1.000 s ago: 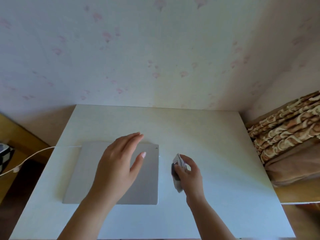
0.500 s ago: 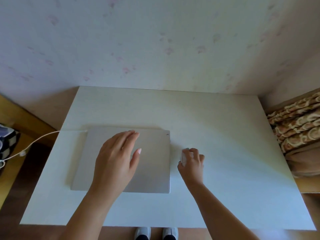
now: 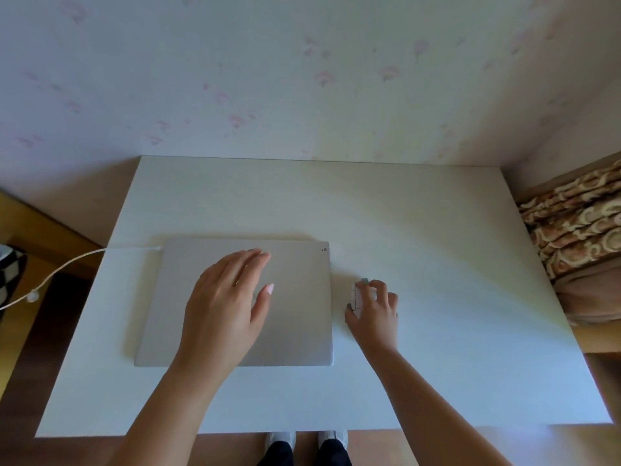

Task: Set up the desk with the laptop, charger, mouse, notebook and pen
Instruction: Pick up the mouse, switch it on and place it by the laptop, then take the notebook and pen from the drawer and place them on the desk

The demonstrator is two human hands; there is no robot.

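Note:
A closed silver laptop [image 3: 295, 317] lies flat on the white desk [image 3: 437, 230], left of centre. A white charger cable [image 3: 67, 267] runs from the laptop's back left corner off the desk's left edge. My left hand [image 3: 228, 297] hovers flat over the lid, fingers together and empty. Just right of the laptop, a white mouse [image 3: 357, 295] rests on the desk with a small green light at its front. My right hand [image 3: 376, 307] covers the mouse and grips it. No notebook or pen is in view.
The desk stands against a wall with pale floral wallpaper. A patterned brown sofa or cushion [image 3: 578, 237] sits close to the desk's right side. A wooden piece of furniture [image 3: 33, 230] and a checkered object [image 3: 8, 274] are at the left. My feet [image 3: 305, 442] show below the front edge.
My right hand turned the mouse from on edge to flat and set it down on the desk beside the laptop. The left hand stayed over the lid. The view shifted downward.

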